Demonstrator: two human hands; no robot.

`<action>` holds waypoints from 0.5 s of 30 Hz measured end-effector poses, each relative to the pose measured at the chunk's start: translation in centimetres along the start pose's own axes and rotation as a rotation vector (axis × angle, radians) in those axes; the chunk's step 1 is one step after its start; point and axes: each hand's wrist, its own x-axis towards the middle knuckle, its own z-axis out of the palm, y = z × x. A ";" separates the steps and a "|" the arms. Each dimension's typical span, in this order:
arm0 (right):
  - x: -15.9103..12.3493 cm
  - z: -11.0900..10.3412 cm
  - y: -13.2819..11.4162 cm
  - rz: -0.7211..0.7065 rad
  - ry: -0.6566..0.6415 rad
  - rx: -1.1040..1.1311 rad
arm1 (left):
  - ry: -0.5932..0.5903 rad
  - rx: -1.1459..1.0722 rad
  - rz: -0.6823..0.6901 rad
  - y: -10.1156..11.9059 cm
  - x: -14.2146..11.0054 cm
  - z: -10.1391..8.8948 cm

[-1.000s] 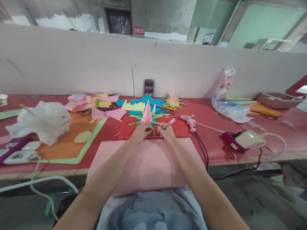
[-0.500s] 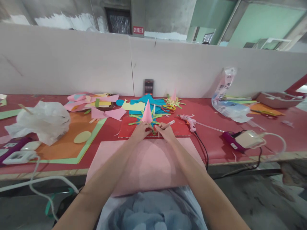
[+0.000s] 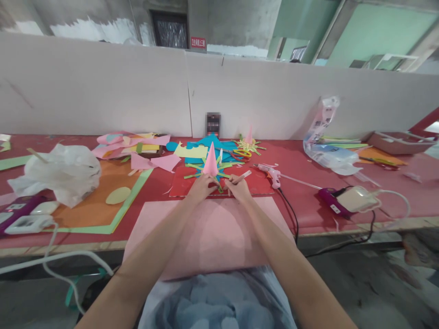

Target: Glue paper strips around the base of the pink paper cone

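A pink paper cone (image 3: 211, 160) stands point up, with green paper strips (image 3: 192, 175) spreading out around its foot over blue paper. This piece rests on a red board (image 3: 178, 185). My left hand (image 3: 201, 187) has its fingers closed at the near side of the cone's base, by a green strip pointing toward me. In the closed fingers of my right hand (image 3: 239, 187) is a slim, light-coloured pen (image 3: 244, 175), tilted up to the right. The right fingertips are just right of that near strip; whether they touch it, I cannot tell.
A pink glue gun (image 3: 271, 174) lies right of the board, its black cord running down. Behind are yellow-handled scissors (image 3: 243, 154) and a second cone piece (image 3: 249, 138). Pink paper (image 3: 206, 242) covers the near edge. Paper scraps (image 3: 128, 145) and a plastic bag (image 3: 65, 171) lie left.
My right hand has shifted very slightly to the right, away from the near green strip. My left hand and the cone stay put.
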 end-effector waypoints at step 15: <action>0.1 0.1 -0.1 0.009 -0.039 0.037 | 0.003 0.029 0.012 -0.2 0.1 0.1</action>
